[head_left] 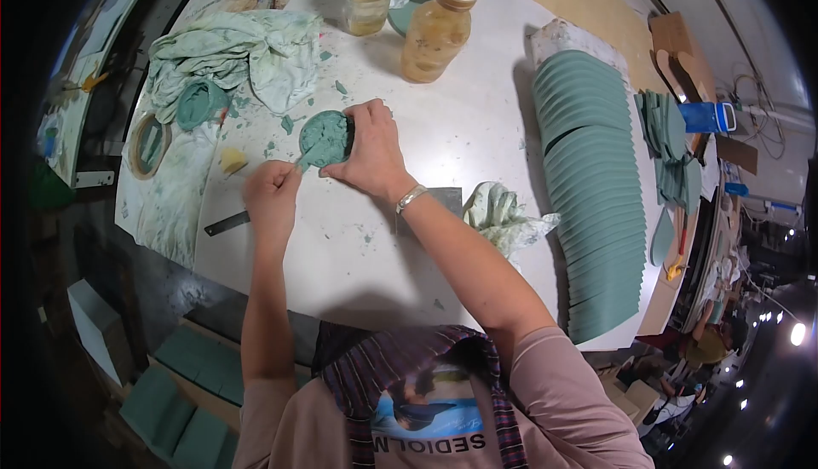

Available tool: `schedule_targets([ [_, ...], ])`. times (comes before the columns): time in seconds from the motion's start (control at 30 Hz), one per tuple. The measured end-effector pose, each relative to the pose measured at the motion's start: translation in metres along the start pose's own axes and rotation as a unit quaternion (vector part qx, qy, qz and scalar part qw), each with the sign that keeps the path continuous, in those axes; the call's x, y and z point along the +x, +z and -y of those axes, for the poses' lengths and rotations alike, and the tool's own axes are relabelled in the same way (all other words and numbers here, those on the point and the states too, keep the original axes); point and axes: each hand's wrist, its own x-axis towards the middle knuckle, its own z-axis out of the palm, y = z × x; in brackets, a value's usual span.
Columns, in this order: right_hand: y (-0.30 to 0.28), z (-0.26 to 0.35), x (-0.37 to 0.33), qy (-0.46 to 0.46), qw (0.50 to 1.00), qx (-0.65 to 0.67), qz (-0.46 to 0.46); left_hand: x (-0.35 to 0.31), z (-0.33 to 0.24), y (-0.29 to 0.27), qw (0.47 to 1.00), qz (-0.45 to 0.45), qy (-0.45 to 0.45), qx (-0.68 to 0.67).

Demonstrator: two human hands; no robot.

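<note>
Bowl (303, 132) of lumpy green paste (329, 133) sits on the white table (388, 273), in front of the person. Right hand (372, 147) curves around the bowl's right side, thumb at the near edge, fingers at the far edge. Left hand (273, 184) pinches a thin stick (304, 161), its tip in the paste. Hands close together, not touching each other.

Nearby: green crumbs (287, 124) scattered around the bowl; yellow lump (232, 160) left of the left hand; dark flat strip (225, 224) by the left forearm — its other end hidden.

Farther left: a green-smeared cup (198, 104), a tape roll (151, 147) and a stained cloth (285, 56). Beyond the bowl: two bottles of cloudy liquid, one clear-sided (366, 11), one amber with a cap (436, 39).

Right: crumpled rag (509, 220) beside the right forearm, then a long overlapping row of green pieces (592, 188).
</note>
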Motion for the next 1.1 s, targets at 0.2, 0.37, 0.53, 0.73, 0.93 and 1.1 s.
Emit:
schedule_targets([
  [0.2, 0.002, -0.001, -0.002, -0.002, 1.0, -0.005, -0.002, 0.002, -0.003, 0.006, 0.997, -0.023, 0.017, -0.068],
  [0.37, 0.0, -0.002, -0.002, -0.001, 1.0, -0.002, -0.006, -0.011, -0.009, -0.005, 0.999, -0.024, -0.019, -0.035],
  [0.53, 0.001, -0.002, -0.002, -0.009, 1.0, -0.002, -0.01, -0.003, 0.001, -0.003, 0.999, -0.017, 0.035, -0.003],
  [0.73, -0.001, 0.0, -0.001, -0.005, 1.0, -0.004, -0.003, 0.002, 0.01, 0.001, 0.996, -0.041, 0.078, 0.011],
  [0.93, 0.001, -0.003, -0.001, -0.009, 1.0, -0.008, -0.007, 0.002, -0.008, -0.002, 0.999, -0.034, 0.04, 0.004],
  [1.1, 0.001, -0.001, 0.0, -0.01, 1.0, -0.006, -0.003, 0.003, 0.002, 0.003, 0.998, -0.012, 0.055, 0.01],
])
